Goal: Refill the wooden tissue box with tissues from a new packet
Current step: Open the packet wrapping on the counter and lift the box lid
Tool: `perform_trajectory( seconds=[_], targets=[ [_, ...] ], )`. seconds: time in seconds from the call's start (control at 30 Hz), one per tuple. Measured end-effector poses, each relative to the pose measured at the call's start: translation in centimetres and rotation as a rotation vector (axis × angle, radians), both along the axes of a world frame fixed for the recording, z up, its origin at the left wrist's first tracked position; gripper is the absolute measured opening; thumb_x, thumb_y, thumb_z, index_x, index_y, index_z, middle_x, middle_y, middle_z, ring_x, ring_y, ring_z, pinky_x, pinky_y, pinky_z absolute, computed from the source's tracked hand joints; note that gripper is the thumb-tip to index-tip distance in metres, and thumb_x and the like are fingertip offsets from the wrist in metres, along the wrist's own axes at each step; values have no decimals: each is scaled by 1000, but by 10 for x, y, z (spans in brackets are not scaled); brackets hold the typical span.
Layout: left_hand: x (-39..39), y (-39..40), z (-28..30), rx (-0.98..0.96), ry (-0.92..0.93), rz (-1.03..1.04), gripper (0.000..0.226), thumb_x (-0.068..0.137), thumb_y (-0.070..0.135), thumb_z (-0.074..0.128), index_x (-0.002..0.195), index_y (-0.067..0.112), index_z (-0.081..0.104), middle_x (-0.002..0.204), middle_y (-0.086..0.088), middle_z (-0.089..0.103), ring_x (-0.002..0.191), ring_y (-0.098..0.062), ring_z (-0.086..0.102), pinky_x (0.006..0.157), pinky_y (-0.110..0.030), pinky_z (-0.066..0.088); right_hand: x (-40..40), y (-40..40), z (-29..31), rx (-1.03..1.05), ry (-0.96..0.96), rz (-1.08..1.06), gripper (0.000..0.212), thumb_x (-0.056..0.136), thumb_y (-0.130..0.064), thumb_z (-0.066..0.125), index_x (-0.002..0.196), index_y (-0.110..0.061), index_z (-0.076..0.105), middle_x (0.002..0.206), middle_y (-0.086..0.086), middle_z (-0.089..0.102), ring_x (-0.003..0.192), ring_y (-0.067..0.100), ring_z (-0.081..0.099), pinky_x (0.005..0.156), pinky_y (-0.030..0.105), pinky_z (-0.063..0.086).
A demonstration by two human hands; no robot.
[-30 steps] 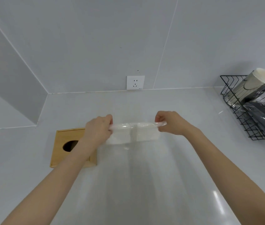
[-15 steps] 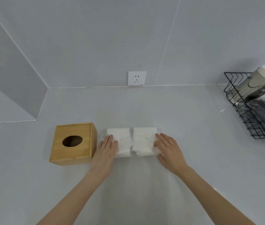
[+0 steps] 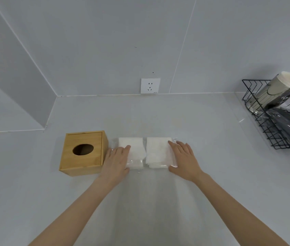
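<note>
A wooden tissue box (image 3: 83, 153) with a dark oval hole in its top stands on the white counter, left of centre. Right beside it lies the tissue packet (image 3: 145, 152), clear plastic over two white stacks side by side. My left hand (image 3: 116, 161) lies flat on the packet's left end, fingers spread, close to the box's right wall. My right hand (image 3: 183, 158) rests flat on the packet's right end, fingers apart. Neither hand curls around the packet.
A black wire rack (image 3: 275, 118) at the right holds a shiny sleeve of paper cups (image 3: 275, 93) and a dark plastic-wrapped bundle (image 3: 289, 126). A white wall socket (image 3: 150, 85) sits at the back. Walls close the counter at the back and left.
One second ago both hands held the packet up in the air by its ends. It now lies flat on the counter beside the box, with both hands pressed open on top.
</note>
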State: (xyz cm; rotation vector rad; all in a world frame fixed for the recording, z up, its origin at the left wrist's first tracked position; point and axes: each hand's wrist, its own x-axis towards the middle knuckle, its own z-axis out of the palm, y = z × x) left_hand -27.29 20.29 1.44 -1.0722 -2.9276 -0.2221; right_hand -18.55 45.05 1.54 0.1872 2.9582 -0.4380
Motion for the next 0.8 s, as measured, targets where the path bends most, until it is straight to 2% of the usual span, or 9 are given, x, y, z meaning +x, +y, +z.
perform_trajectory(
  seconds=[0.07, 0.17, 0.23, 0.33, 0.43, 0.6, 0.63, 0.7, 0.8],
  targets=[
    [4, -2, 3, 29, -13, -3, 79, 33, 19, 88, 105, 6, 60, 77, -6, 62, 69, -27, 64, 72, -40, 56, 2, -2, 7, 0, 6, -13, 76, 78, -28, 59, 144, -16, 25, 131, 2, 49, 134, 23, 30, 117, 35, 0],
    [12, -8, 8, 30, -24, -47, 51, 31, 10, 87, 77, 13, 65, 63, -1, 58, 51, -19, 60, 47, -27, 48, 9, -2, 12, -29, 35, -24, 51, 77, -20, 60, 128, -22, 52, 109, 2, 58, 118, 22, 42, 113, 30, 10],
    [19, -12, 12, 17, -51, -87, 39, 33, 7, 88, 62, 18, 64, 56, 3, 56, 40, -14, 54, 37, -20, 33, 15, -2, 15, -84, 60, -21, 30, 77, -15, 61, 106, -21, 66, 101, 2, 59, 109, 21, 45, 103, 24, 21],
    [31, -18, 12, 47, -64, -133, 35, 40, 6, 88, 56, 19, 61, 52, 5, 57, 36, -13, 52, 34, -18, 31, 30, -6, 21, -175, 54, -19, 10, 77, -10, 62, 84, -15, 68, 97, 1, 63, 96, 20, 52, 82, 25, 37],
    [42, -25, 9, 80, -63, -161, 34, 43, 8, 88, 55, 19, 58, 48, 6, 57, 36, -13, 52, 38, -15, 26, 50, -7, 23, -222, -48, -67, 14, 80, -10, 59, 84, -18, 70, 97, -4, 68, 93, 17, 59, 74, 24, 40],
    [57, -39, -9, 54, -94, -214, 27, 53, 8, 84, 53, 19, 60, 48, 7, 60, 44, -14, 58, 41, -16, 41, 80, -9, 13, -194, -158, -98, 19, 85, -22, 58, 98, -22, 72, 111, -9, 69, 105, 13, 60, 86, 23, 43],
    [60, -41, -11, 46, -111, -220, 23, 60, 10, 79, 53, 20, 59, 50, 8, 60, 47, -13, 59, 43, -17, 42, 83, -10, 13, -194, -181, -98, 21, 84, -26, 60, 100, -21, 71, 115, -9, 67, 109, 12, 59, 90, 23, 43],
    [64, -47, -15, 33, -129, -218, 22, 76, 22, 57, 54, 20, 57, 54, 9, 60, 55, -13, 61, 45, -17, 39, 89, -12, 12, -205, -200, -92, 26, 83, -31, 60, 102, -18, 71, 121, -10, 63, 115, 10, 55, 96, 25, 42],
    [70, -50, -11, 25, -213, -175, 44, 84, 41, 31, 66, 15, 61, 70, 6, 65, 71, -15, 63, 55, -24, 45, 92, -12, 10, -179, -190, -43, 26, 88, -28, 56, 108, -17, 69, 124, -8, 62, 119, 12, 53, 96, 27, 42]
  ],
)
